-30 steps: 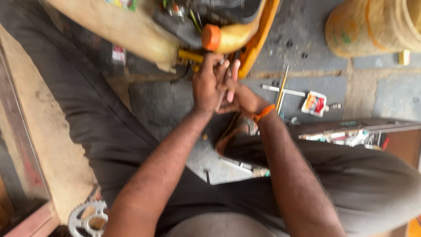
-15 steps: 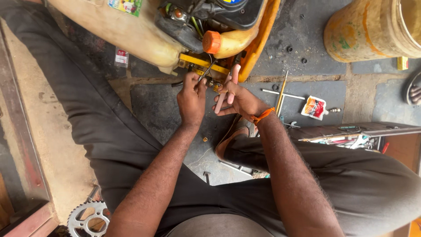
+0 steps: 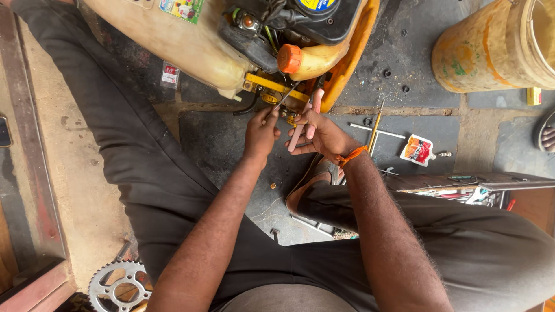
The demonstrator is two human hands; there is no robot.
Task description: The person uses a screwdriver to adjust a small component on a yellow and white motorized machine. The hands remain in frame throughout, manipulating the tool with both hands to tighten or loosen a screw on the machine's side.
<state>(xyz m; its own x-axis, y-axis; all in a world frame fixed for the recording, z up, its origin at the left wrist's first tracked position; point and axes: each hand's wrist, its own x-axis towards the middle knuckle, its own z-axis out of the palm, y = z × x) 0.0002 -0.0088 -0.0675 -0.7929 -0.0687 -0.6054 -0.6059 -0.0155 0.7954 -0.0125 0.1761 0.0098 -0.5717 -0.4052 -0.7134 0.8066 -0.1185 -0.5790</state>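
Observation:
A cream tank with a small black engine point(image 3: 272, 29) lies on the stone floor in front of me, with an orange cap point(image 3: 289, 58) and a yellow bracket point(image 3: 272, 86) at its lower edge. My left hand point(image 3: 260, 132) pinches a thin wire point(image 3: 287, 94) that runs up to the bracket. My right hand point(image 3: 315, 133), with an orange band at the wrist, grips a pink-handled tool point(image 3: 306, 115) that points up at the same spot. Both hands are close together just below the bracket.
A yellowish bucket point(image 3: 497, 49) stands at the upper right. Thin rods point(image 3: 376, 127), a small red packet point(image 3: 417, 149) and loose nuts lie right of my hands. An open toolbox point(image 3: 462, 190) is by my right knee. A chain sprocket point(image 3: 118, 286) lies at the lower left.
My hands have separated. The left hand dropped a little and now pinches the wire, while the right holds the pink-handled tool up at the bracket. The view has steadied and shifted.

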